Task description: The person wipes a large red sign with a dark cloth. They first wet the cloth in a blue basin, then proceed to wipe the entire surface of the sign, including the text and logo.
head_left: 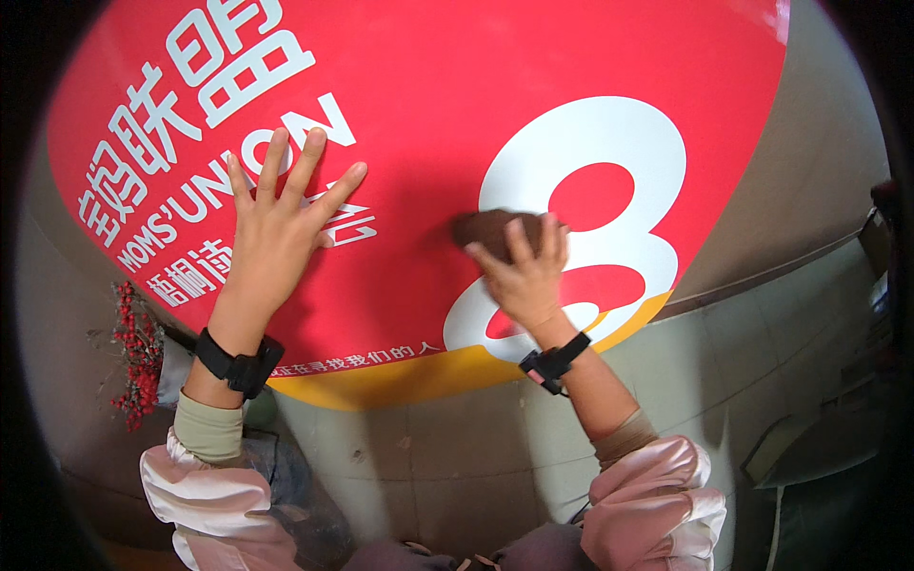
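Observation:
A large red sign board with white lettering and a yellow lower edge fills the upper part of the head view. Flat against its left side, over some white characters, rests my left hand with the fingers spread. Under my right hand is a dark brown cloth, pressed on the board beside a big white numeral. The fingers lie over the cloth, and its lower part is hidden by them. Both wrists wear black bands.
Red berry sprigs stand at the left below the board. Pale floor tiles stretch beneath it. A grey-brown wall borders the board on the right. Lower right, a dark green object that I cannot make out stands on the floor.

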`<control>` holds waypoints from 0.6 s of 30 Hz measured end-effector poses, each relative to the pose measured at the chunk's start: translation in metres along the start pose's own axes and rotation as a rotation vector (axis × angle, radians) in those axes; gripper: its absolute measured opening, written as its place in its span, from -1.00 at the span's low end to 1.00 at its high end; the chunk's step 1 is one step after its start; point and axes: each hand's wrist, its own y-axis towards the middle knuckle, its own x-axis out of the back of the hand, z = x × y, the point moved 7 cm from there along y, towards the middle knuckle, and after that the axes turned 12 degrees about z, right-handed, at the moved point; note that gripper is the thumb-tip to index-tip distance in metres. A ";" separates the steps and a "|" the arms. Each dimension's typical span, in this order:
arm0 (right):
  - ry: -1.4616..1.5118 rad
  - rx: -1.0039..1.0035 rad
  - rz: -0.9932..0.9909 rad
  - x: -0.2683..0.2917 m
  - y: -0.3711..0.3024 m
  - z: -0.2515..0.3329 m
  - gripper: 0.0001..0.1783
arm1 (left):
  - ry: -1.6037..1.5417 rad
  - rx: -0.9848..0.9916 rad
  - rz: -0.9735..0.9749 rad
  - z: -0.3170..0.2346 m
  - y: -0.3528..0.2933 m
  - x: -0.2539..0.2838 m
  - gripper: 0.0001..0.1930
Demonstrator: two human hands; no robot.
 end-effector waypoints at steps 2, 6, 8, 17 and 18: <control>-0.015 -0.056 -0.083 0.015 0.005 -0.039 -0.55 | -0.015 -0.005 0.009 0.001 0.000 -0.001 -0.03; -0.162 -0.303 -0.106 0.041 0.001 -0.122 -0.25 | 0.007 -0.011 -0.032 0.000 0.000 0.000 -0.03; -0.130 -0.483 -0.146 0.053 -0.008 -0.164 -0.32 | -0.004 -0.003 -0.022 0.001 0.000 0.000 -0.04; 0.136 -0.923 -0.282 0.052 -0.095 -0.244 -0.35 | 0.012 -0.007 -0.041 -0.001 0.000 -0.001 -0.08; 0.094 -0.896 -0.243 0.045 -0.100 -0.236 -0.35 | 0.021 -0.012 -0.050 -0.001 0.000 -0.001 -0.08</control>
